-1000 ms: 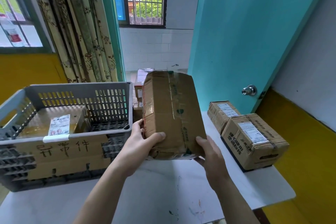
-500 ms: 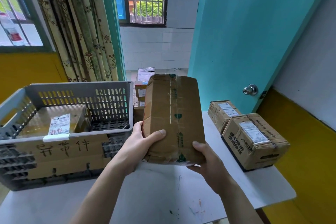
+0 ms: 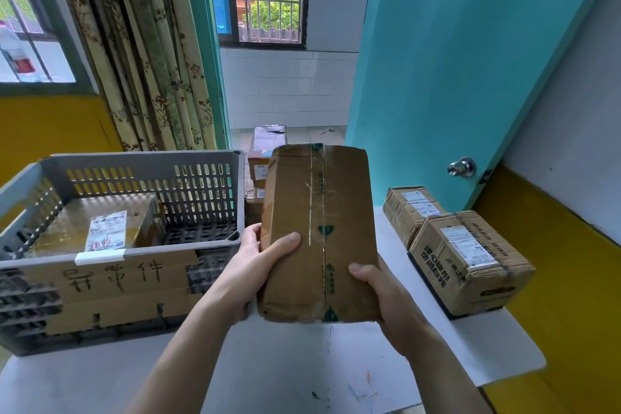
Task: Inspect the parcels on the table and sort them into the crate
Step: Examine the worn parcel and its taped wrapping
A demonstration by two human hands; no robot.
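I hold a worn brown cardboard parcel [image 3: 319, 232] with a taped seam and green marks above the white table [image 3: 302, 373], its broad face toward me. My left hand [image 3: 255, 265] grips its lower left edge, thumb on the front. My right hand [image 3: 386, 299] grips the lower right corner from beneath, thumb on the front. To the left stands a grey slatted crate [image 3: 201, 191] with a cardboard sign on its front. One labelled parcel [image 3: 97, 228] lies inside it.
Two labelled cardboard boxes, a near one [image 3: 470, 262] and a far one [image 3: 410, 208], sit at the table's right edge beside a turquoise door [image 3: 453, 77] with a metal knob [image 3: 462, 167]. Stacked boxes [image 3: 265, 151] stand on the floor behind the table. Curtains hang behind the crate.
The parcel has tipped from a tilt to straight and squared toward me, and come slightly lower. Both hands kept their grip.
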